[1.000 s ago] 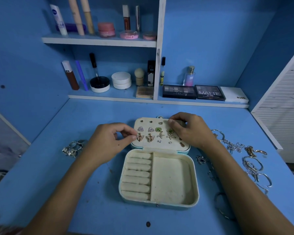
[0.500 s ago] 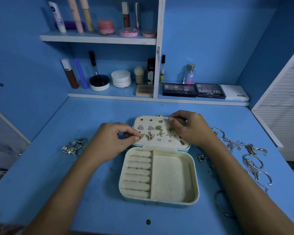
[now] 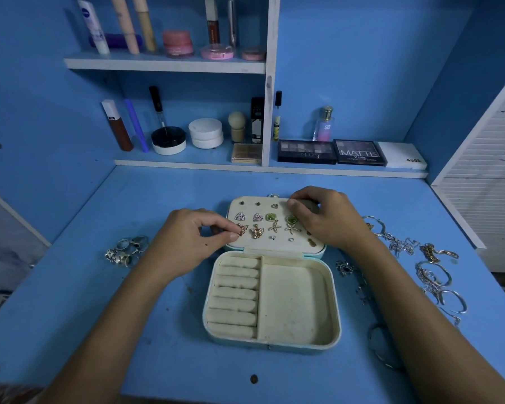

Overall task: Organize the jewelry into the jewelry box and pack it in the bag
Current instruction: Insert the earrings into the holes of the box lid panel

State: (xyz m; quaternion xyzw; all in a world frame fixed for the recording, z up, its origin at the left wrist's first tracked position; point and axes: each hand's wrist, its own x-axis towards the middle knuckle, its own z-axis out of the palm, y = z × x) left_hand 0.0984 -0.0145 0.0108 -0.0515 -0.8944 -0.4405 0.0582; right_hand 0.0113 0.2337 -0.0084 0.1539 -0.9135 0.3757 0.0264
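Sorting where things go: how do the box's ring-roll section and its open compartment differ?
The ring-roll section is on the left, narrower, filled with padded horizontal rolls; the open compartment is on the right, wider, with a flat floor. Both are cream-lined and hold no jewelry.

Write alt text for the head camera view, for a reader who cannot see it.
A person's left hand pinches a gold butterfly earring at the padded lid of an open cream jewelry box on a blue desk, while the right hand grips the lid's far edge. Silver rings lie left, silver chains and bracelets right.
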